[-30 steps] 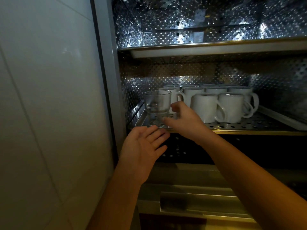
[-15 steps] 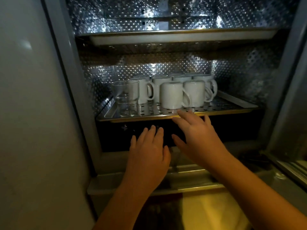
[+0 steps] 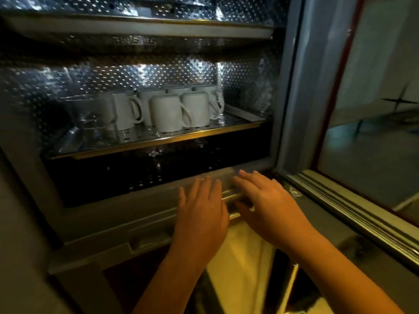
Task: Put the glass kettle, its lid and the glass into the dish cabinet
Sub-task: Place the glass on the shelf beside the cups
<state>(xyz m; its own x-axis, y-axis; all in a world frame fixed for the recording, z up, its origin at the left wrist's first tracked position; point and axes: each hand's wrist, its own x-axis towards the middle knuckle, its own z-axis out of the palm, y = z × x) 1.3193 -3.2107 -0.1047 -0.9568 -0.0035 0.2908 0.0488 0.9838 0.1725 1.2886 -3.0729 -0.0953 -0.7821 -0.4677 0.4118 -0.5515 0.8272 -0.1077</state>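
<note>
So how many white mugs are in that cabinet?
6 mugs on the shelf: two in front, four behind, the leftmost beside the glass. Others may be hidden.

I see the glass [image 3: 90,116], blurred, at the left end of the perforated tray [image 3: 145,137], just beside white mugs [image 3: 166,114]. My left hand [image 3: 201,214] and right hand [image 3: 269,207] are empty, fingers straight, low before the dish cabinet [image 3: 136,214].

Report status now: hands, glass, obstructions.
Left hand, right hand open, empty, below the tray. Glass on that tray, left of white mugs. Kettle, lid not in view. Cabinet door open.
</note>
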